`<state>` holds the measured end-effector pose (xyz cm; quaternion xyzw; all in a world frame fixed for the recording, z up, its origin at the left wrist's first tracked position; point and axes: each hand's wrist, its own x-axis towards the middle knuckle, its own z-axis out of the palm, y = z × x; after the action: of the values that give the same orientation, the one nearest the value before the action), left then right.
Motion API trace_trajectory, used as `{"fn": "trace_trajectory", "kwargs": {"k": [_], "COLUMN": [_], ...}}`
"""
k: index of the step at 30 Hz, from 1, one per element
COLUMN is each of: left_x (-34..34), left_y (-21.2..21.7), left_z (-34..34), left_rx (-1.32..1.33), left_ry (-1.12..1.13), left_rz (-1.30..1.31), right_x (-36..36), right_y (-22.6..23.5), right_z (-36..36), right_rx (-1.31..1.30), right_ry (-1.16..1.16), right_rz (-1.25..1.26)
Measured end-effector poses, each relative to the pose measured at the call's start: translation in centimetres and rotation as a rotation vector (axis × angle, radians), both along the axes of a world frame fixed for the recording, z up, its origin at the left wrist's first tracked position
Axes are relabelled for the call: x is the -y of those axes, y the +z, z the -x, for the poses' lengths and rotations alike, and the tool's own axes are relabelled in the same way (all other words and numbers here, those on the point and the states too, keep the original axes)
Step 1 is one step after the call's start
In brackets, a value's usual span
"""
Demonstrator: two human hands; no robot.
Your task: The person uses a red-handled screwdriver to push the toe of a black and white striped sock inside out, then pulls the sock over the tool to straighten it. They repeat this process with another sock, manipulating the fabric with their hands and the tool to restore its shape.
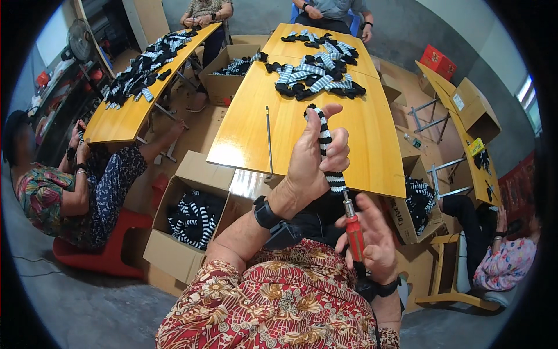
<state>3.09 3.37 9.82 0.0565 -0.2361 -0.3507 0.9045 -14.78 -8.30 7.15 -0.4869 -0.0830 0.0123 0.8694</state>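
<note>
My left hand (317, 154) is closed around a narrow black-and-white striped knit tube (333, 179), pinching it along its length with the thumb up. The tube's dark upper end shows beside the thumb. In my right hand (378, 241) is a red-handled screwdriver-like tool (354, 232), its handle low against the palm and some fingers loosely spread. The tool's metal shaft points up and meets the tube's lower end; its tip is hidden there. Just beyond my hands, a heap of black and striped knit pieces (317, 75) lies on the yellow table (244, 125).
A thin metal rod (268, 139) lies near the table's left edge. Open cartons of striped knits stand left (165, 259) and right (415, 224) of me. Another yellow table (116, 125) holds more knits. Several people sit around, one on a red chair (107, 253).
</note>
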Motion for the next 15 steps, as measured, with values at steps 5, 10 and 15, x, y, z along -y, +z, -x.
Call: {"fn": "trace_trajectory", "kwargs": {"k": [5,10,15], "left_x": [0.3,0.4,1.4], "left_y": [-0.1,1.2,1.2], "left_z": [-0.6,-0.7,-0.3], "left_rx": [0.211,-0.001,0.031], "left_ry": [-0.031,0.12,0.193], "left_rz": [-0.094,-0.204,-0.141], "right_x": [0.4,0.4,0.0], "right_y": [-3.1,-2.4,-2.7], "right_z": [0.4,-0.3,-0.4], "right_rx": [-0.113,0.286,0.44], "right_ry": [-0.222,-0.729,-0.893], "right_rz": [0.0,0.923,1.238]}}
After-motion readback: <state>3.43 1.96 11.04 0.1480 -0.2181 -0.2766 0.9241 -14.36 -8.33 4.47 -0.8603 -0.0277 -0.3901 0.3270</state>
